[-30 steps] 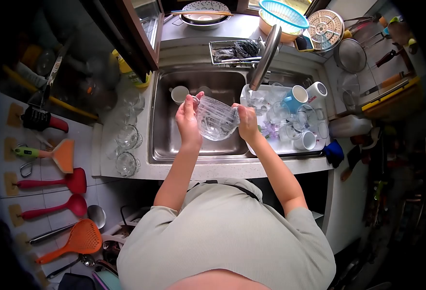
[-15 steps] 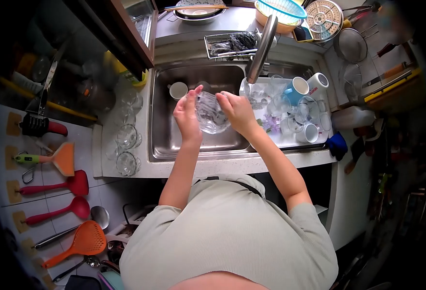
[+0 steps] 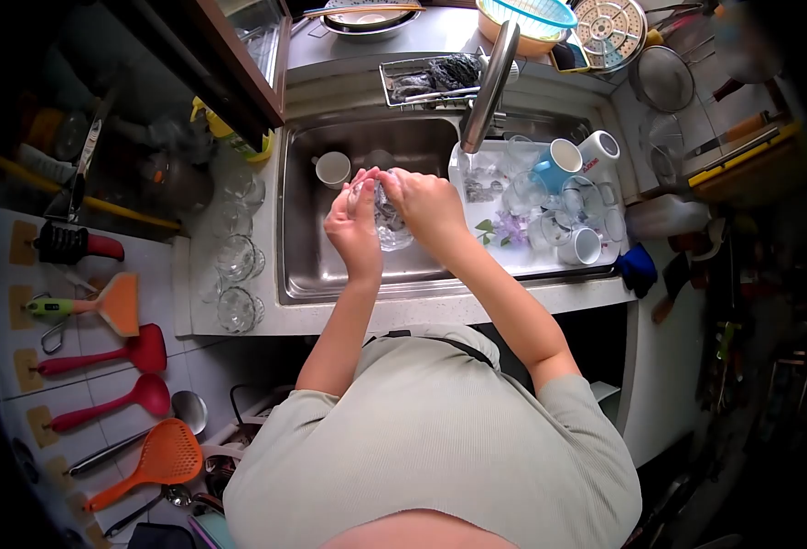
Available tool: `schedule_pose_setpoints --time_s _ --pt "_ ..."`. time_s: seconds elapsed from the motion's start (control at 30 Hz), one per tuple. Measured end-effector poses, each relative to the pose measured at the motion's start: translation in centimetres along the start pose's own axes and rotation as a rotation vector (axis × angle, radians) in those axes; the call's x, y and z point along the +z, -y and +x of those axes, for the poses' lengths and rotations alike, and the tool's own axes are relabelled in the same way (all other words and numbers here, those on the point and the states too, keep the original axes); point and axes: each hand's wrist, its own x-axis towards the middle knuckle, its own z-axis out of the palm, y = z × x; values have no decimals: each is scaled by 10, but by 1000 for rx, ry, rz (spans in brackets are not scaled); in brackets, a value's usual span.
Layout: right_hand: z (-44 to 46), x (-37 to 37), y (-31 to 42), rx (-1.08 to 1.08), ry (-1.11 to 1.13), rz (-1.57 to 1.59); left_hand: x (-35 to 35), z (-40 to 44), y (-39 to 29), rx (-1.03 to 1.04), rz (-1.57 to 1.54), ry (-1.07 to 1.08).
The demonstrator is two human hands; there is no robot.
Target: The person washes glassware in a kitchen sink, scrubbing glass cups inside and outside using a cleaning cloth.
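Observation:
Over the steel sink (image 3: 321, 274), my left hand (image 3: 356, 224) and my right hand (image 3: 424, 206) hold a clear glass vessel (image 3: 392, 229) between them. The left fingers are round its left side; the right hand covers its upper right, with the fingertips of both hands meeting at the top. Much of the glass is hidden by the hands. A white mug (image 3: 332, 169) stands in the sink behind my left hand. The faucet (image 3: 493, 87) reaches over the sink's right side.
Right of the sink, a white tray (image 3: 522, 265) holds a blue mug (image 3: 564, 160), white mugs and several glasses. More glasses (image 3: 239, 309) line the left counter. A wire rack (image 3: 394, 91) sits behind the sink, and utensils (image 3: 147, 348) hang at left.
My right hand has moved left over the top of the glass, closer to my left hand. The glass has turned and shows less between the hands. The view has shifted slightly.

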Motion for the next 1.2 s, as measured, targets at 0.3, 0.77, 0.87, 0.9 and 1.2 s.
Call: schedule_pose_setpoints --time_s 0.3,0.77,0.87,0.9,1.2 --pt "-14 -19 -22 -117 -111 864 -32 28 20 -976 -1147 61" --pt "-28 -19 -45 -125 -103 1307 21 -31 60 -1294 -1868 242" --pt "-40 -7 -69 -126 -140 1091 10 -15 54 -1084 -1454 230" --pt "-43 -8 -70 -129 -149 1025 4 -5 48 -1019 -1355 186" --pt "-21 -46 -8 161 -44 593 13 4 -30 385 282 337"
